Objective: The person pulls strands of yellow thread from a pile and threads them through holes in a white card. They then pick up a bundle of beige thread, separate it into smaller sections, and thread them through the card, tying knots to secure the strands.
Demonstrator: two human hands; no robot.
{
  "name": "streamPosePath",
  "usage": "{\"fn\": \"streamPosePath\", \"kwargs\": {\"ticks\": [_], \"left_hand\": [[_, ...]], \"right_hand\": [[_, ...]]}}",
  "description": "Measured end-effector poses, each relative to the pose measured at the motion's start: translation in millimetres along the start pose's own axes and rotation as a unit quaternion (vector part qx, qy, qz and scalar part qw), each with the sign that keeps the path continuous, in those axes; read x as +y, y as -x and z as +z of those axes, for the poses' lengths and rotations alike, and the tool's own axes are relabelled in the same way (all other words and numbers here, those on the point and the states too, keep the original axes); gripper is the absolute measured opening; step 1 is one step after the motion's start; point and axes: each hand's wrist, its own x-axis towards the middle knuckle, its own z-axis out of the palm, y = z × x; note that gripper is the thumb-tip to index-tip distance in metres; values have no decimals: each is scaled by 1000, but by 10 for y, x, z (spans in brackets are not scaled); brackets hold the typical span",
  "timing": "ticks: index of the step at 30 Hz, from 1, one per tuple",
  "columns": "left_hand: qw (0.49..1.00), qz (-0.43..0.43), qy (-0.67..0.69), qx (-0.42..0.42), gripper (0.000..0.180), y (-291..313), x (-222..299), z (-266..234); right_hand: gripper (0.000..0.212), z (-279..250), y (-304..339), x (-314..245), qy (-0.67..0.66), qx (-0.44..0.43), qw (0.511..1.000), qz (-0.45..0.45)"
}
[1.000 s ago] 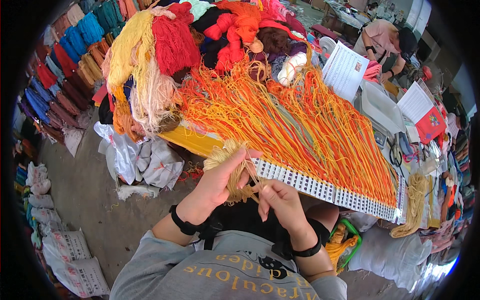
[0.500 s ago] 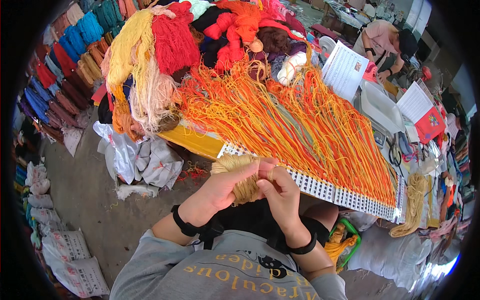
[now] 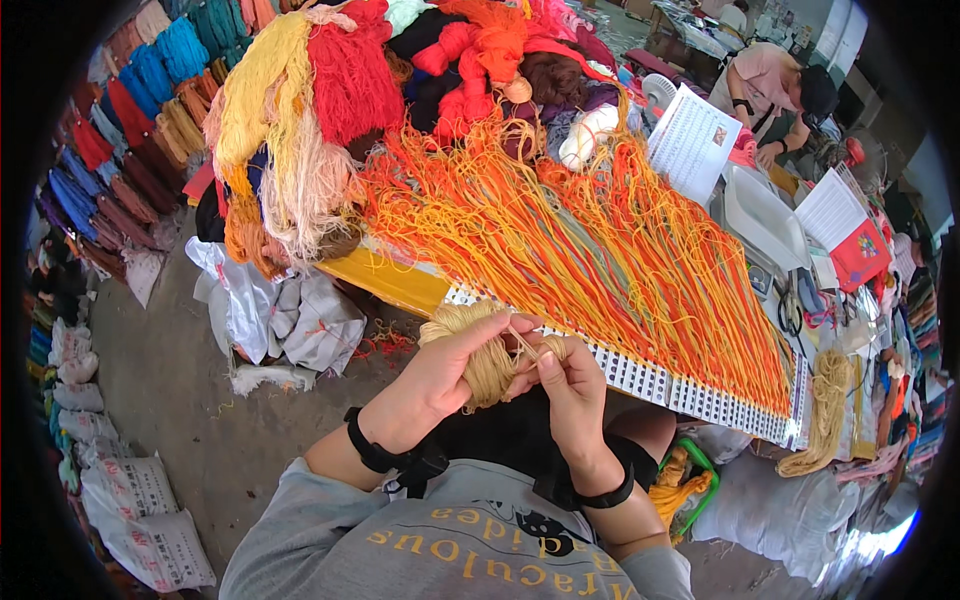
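Observation:
A bundle of beige yarn (image 3: 488,372) is gripped by my left hand (image 3: 440,365), its thumb lying across the top. Close beside it, my right hand (image 3: 572,395) pinches a few beige strands between thumb and fingers; a short length stretches between the two hands. Both hands are just in front of the table edge, over my lap. Behind them, orange, yellow and red threads (image 3: 600,270) fan over the table toward a white strip with dark holes (image 3: 650,380) along the near edge.
Heaped skeins in yellow, red and other colours (image 3: 350,80) cover the table's far left. A beige hank (image 3: 828,405) hangs at the right end, near black scissors (image 3: 790,310) and a white tray (image 3: 765,215). White bags (image 3: 320,318) lie on the floor. A co-worker (image 3: 770,85) bends over at far right.
My right hand has shifted slightly right and turned, drawing strands out from the yarn bundle. My left hand keeps its hold, with the thumb a little higher.

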Motion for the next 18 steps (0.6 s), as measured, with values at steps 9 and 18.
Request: {"fn": "streamPosePath", "kwargs": {"ticks": [9, 18], "left_hand": [[999, -4, -1, 45, 29, 39, 63, 50], [992, -1, -121, 19, 27, 75, 180, -61]], "right_hand": [[17, 17, -8, -29, -3, 22, 1000, 19], [7, -55, 65, -166, 284, -110, 950, 67]]}}
